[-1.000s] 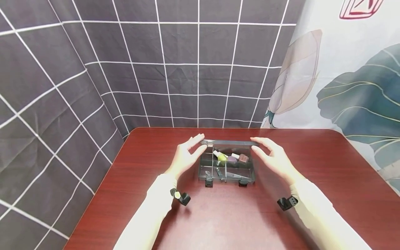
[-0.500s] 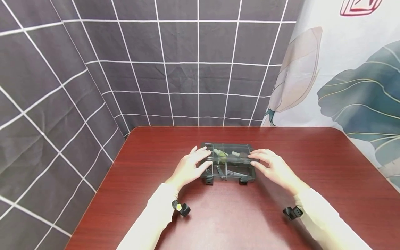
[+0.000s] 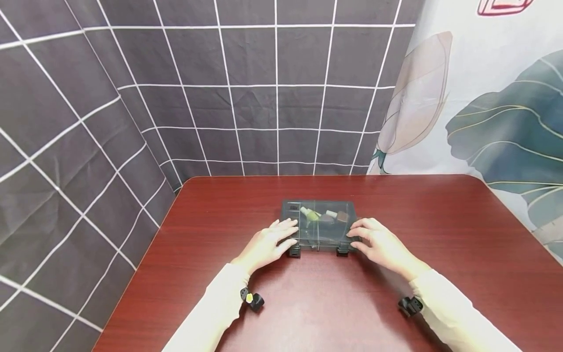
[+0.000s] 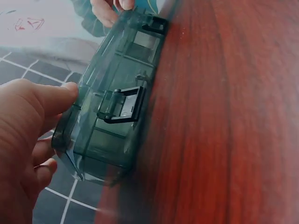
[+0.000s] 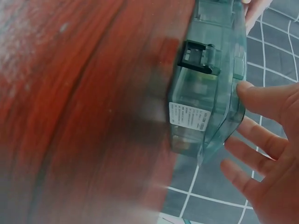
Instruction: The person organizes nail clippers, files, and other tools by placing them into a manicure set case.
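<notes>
A see-through dark organizer box (image 3: pixel 325 230) sits on the table, its lid (image 4: pixel 103 63) lowered over it. Through the lid show nail polish bottles: a yellow-green one (image 3: pixel 312 215) and a brown one (image 3: pixel 342 216). Two black latches (image 3: pixel 294 251) jut from the front wall. My left hand (image 3: pixel 265 246) lies at the left front corner, thumb on the lid's front edge, fingers relaxed along its top and side. My right hand (image 3: pixel 381 245) mirrors it at the right front corner; its thumb touches the lid edge and its fingers (image 5: pixel 252 161) are spread loosely. Small tools inside are now hard to make out.
The red-brown wooden table (image 3: pixel 220 205) surrounds the box. A dark curtain with white grid lines (image 3: pixel 255 107) hangs behind and to the left. On the right is a white leaf-patterned curtain (image 3: pixel 462 98). A printed label (image 5: pixel 189 115) is stuck on the box front.
The lid has swung from upright, down and forward onto the box. Both hands moved down and toward the front with it, and the front compartments are now covered.
</notes>
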`<state>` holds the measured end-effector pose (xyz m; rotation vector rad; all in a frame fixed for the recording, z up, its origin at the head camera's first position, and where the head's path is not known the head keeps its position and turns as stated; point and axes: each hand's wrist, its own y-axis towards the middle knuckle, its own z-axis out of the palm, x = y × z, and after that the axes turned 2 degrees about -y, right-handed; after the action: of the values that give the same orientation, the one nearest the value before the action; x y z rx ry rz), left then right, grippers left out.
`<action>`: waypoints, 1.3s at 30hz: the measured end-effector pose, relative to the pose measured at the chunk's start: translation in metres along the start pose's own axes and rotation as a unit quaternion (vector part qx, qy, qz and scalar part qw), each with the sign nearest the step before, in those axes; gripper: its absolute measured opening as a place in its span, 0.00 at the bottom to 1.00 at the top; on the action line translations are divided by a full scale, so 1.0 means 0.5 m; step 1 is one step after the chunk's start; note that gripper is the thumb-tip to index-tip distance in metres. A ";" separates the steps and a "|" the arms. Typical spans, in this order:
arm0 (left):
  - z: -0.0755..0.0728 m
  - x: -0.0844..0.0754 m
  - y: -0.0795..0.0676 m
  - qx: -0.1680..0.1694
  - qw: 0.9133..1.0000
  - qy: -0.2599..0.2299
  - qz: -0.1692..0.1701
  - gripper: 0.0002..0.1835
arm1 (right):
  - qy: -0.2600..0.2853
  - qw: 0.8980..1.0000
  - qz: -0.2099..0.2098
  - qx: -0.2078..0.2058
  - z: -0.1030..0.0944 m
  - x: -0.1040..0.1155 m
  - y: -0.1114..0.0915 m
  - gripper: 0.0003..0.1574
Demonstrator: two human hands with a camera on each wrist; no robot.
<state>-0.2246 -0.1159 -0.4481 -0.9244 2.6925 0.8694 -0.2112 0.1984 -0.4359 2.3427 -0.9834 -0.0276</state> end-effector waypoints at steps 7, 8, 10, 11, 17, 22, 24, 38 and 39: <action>-0.001 -0.005 -0.005 0.010 1.000 -0.002 -0.003 0.17 | -0.001 1.000 -0.006 -0.007 -0.001 0.008 -0.001 0.15; 0.000 -0.004 -0.006 0.011 1.000 0.001 -0.003 0.17 | -0.002 1.000 -0.005 -0.006 -0.001 0.008 -0.002 0.14; 0.003 -0.004 -0.008 0.014 1.000 0.005 -0.007 0.18 | -0.005 1.000 -0.002 -0.003 0.000 0.008 -0.004 0.14; 0.003 -0.004 -0.010 0.014 1.000 0.006 -0.007 0.18 | -0.005 1.000 -0.001 -0.002 0.001 0.007 -0.005 0.14; 0.008 -0.001 -0.015 0.019 1.000 0.014 0.001 0.18 | -0.004 1.000 0.008 -0.003 0.009 0.007 -0.012 0.16; 0.007 -0.001 -0.021 0.045 0.998 0.043 0.007 0.22 | -0.020 1.000 0.013 0.005 0.023 0.007 -0.012 0.25; 0.007 -0.003 -0.021 0.057 0.996 0.073 0.007 0.25 | -0.029 0.999 0.013 0.002 0.029 0.008 -0.010 0.27; 0.005 -0.015 -0.018 0.089 0.982 0.164 -0.006 0.33 | -0.035 0.999 0.031 -0.006 0.041 0.022 0.002 0.33; 0.005 -0.014 -0.019 0.087 0.983 0.159 -0.005 0.32 | -0.031 0.999 0.033 -0.005 0.041 0.022 0.002 0.34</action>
<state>-0.2134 -0.1168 -0.4524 -1.1174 2.9642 0.5080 -0.2084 0.1801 -0.4500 2.3101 -1.0886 -0.0790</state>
